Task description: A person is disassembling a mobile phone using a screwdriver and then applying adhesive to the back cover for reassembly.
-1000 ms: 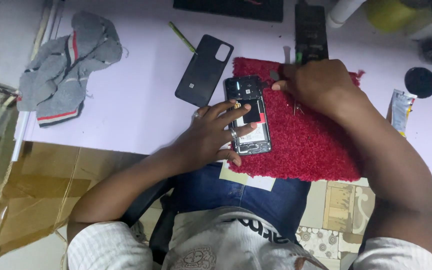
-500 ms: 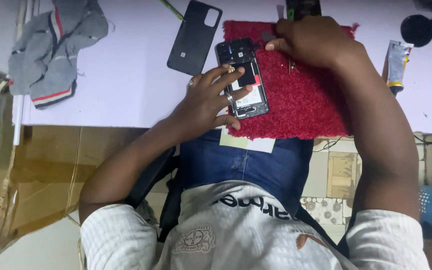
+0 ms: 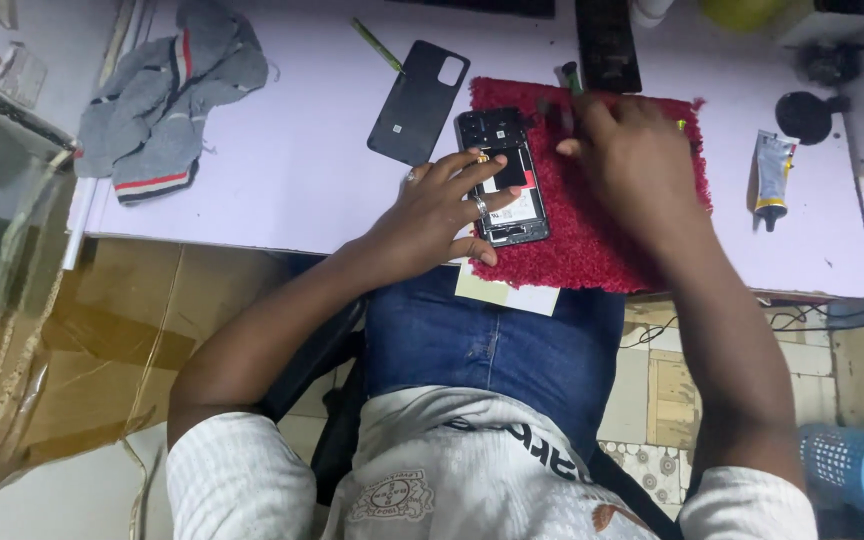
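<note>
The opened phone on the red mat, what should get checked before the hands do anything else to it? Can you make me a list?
1. Opened phone lies flat on the red mat: ok.
2. Left hand steadies it, fingers resting on its open back: ok.
3. Right hand has a firm hold on a tool: cannot tell, the hand hides what it holds.
4. Black back cover is set aside, apart from the phone: ok.
5. Glue tube is clear of the mat: ok.
6. Small loose parts all safe on the mat: cannot tell, too small to see.
</note>
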